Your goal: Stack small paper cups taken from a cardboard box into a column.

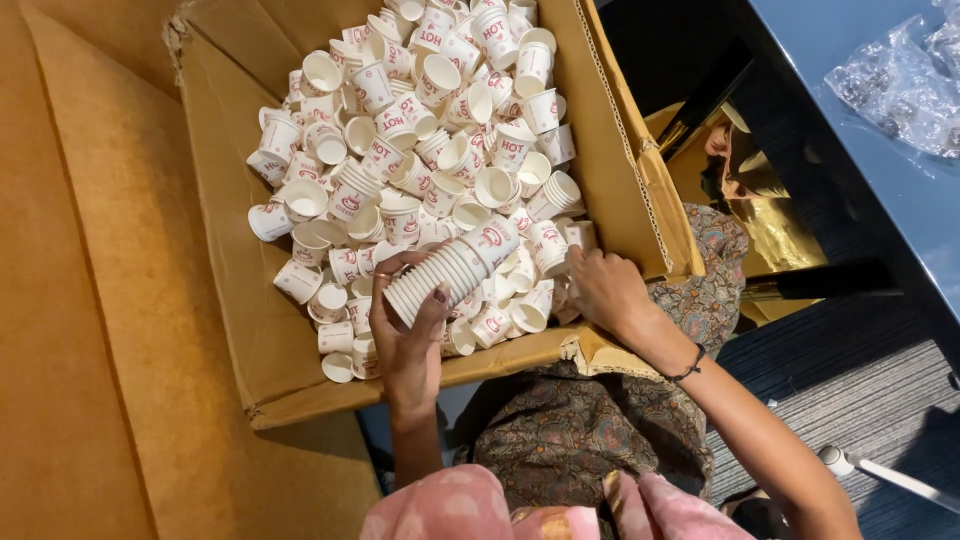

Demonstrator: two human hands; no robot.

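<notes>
Now I hold a nested stack of small white paper cups (450, 270) in my left hand (408, 335), fingers wrapped around its lower end so it lies tilted, rim end toward me, just above the heap of loose paper cups (420, 140) in the open cardboard box (250, 290). My right hand (603, 288) rests among the cups at the near right corner of the box, fingers curled down into them; I cannot tell whether it grips one. To do this well, I judge I should keep the stack snug and straight in my left hand, and feed each loose cup in mouth-first, squarely, so nothing crumples. The stack sits between my hands, touching the left, near the right.
</notes>
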